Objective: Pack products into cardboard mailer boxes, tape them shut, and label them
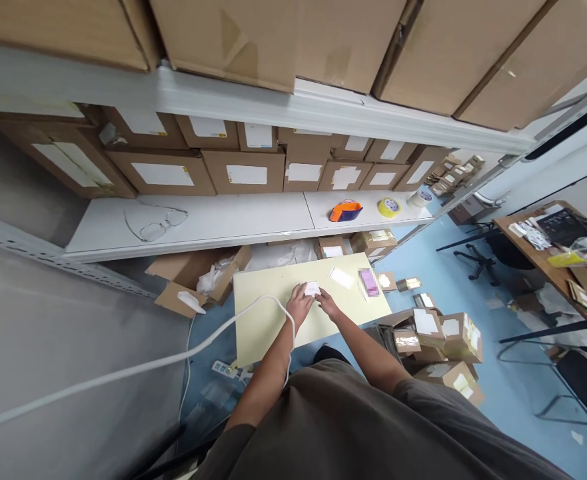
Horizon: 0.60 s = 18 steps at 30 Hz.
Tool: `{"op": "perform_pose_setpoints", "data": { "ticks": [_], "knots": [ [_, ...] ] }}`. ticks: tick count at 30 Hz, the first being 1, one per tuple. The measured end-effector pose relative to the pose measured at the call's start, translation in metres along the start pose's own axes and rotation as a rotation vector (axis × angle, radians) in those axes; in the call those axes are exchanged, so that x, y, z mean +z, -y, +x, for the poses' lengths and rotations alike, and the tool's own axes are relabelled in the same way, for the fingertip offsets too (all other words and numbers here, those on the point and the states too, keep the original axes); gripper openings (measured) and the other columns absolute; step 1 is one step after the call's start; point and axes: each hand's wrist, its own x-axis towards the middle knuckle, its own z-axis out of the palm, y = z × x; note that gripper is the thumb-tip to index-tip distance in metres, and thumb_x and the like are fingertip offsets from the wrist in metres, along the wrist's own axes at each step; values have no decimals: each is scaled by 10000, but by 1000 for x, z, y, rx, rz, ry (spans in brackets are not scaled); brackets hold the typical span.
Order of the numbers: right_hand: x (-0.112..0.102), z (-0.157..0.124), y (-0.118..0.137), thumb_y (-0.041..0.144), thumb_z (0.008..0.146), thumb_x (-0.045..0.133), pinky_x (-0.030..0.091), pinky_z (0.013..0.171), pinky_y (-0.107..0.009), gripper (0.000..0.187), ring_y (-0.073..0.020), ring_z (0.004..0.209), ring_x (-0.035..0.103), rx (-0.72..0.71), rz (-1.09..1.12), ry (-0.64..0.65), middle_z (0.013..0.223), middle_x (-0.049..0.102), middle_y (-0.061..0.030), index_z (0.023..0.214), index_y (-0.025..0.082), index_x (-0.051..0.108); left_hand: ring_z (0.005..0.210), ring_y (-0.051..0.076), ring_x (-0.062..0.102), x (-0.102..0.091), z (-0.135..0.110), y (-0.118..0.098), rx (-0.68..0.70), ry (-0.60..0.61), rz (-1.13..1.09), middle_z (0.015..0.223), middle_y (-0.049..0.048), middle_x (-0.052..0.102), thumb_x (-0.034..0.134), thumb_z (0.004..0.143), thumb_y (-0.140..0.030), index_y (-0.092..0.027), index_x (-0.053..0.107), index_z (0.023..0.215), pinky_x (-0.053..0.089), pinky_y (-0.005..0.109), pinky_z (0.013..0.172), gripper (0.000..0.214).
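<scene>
Small white piece (312,289), seemingly paper or a thin packet, sits between a person's two bare hands just below the middle of the frame, over a pale yellow tabletop (258,339). The left hand (299,304) holds it from the left, fingers curved and close together; the right hand (328,304) meets its lower right edge, thumb and fingers drawn narrow on it. Whether the piece touches the tabletop cannot be told from this angle.

To the right of the hands lie a flat white card (342,277) and, near the tabletop's right edge, a pink-purple item (370,283) — blurred by pixels. A white cable (188,358) sweeps in from the lower left and loops across the left forearm.

Across the middle of the frame runs a white shelf (253,215) bearing eyeglasses (165,224) at left and, toward the right, an orange and dark-blue object (346,211), a yellow tape roll (388,207) and a whitish roll (420,199) — all in front of labelled cardboard boxes (243,175). An open carton (223,283) with white material inside stands left of the tabletop, while more boxes (460,337) crowd the blue floor at lower right.
</scene>
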Motion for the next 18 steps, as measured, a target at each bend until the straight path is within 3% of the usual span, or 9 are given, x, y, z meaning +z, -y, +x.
{"op": "perform_pose_setpoints", "data": {
  "ticks": [1, 3, 5, 7, 10, 14, 18],
  "knots": [
    [0, 0, 0, 576, 890, 764, 555, 1072, -517, 621, -333, 1316, 674, 7, 2, -5, 1428, 743, -99, 1457, 333, 703, 1619, 346, 470, 0, -1, 2, -18, -14, -35, 1649, 74, 622, 730, 992, -268, -282, 867, 1073, 449, 534, 1331, 161],
    [4, 0, 0, 558, 884, 770, 540, 1099, -524, 628, -329, 1317, 678, 16, 17, 1, 1428, 747, -102, 1464, 325, 700, 1569, 349, 542, -1, -4, 9, -111, -62, -149, 1689, 98, 582, 783, 957, -284, -274, 807, 1324, 489, 527, 1294, 368],
    [12, 3, 2, 535, 877, 771, 529, 1117, -522, 619, -326, 1313, 680, 16, 31, 15, 1418, 756, -93, 1455, 322, 711, 1461, 342, 653, -3, -8, 18, -214, -101, -284, 1649, 135, 621, 789, 957, -318, -261, 650, 1565, 543, 526, 1229, 627],
    [28, 10, 7, 510, 863, 777, 523, 1124, -511, 605, -322, 1299, 682, 11, 37, 40, 1396, 767, -81, 1436, 322, 729, 1402, 329, 702, -10, -10, 30, -259, -122, -365, 1598, 144, 670, 759, 982, -358, -257, 547, 1662, 557, 516, 1205, 720],
    [69, 30, 20, 492, 845, 785, 539, 1093, -487, 607, -308, 1222, 707, 17, 38, 110, 1295, 797, -75, 1423, 313, 740, 1492, 323, 636, -37, -9, 50, -267, -203, -329, 1640, 125, 638, 703, 1019, -381, -255, 592, 1638, 499, 480, 1267, 641],
    [145, 61, 42, 465, 838, 792, 556, 1060, -446, 654, -278, 1137, 733, 38, 75, 179, 1218, 804, -78, 1457, 268, 716, 1593, 315, 529, -94, 2, 78, -322, -349, -260, 1703, 93, 576, 661, 1050, -403, -259, 641, 1602, 426, 445, 1326, 571],
    [204, 79, 58, 496, 844, 810, 572, 1044, -432, 683, -278, 1151, 737, 23, 107, 221, 1235, 802, -76, 1475, 261, 694, 1549, 342, 573, -141, 14, 96, -377, -406, -242, 1670, 136, 607, 652, 1075, -416, -206, 595, 1633, 444, 464, 1303, 599]
  ]
}}
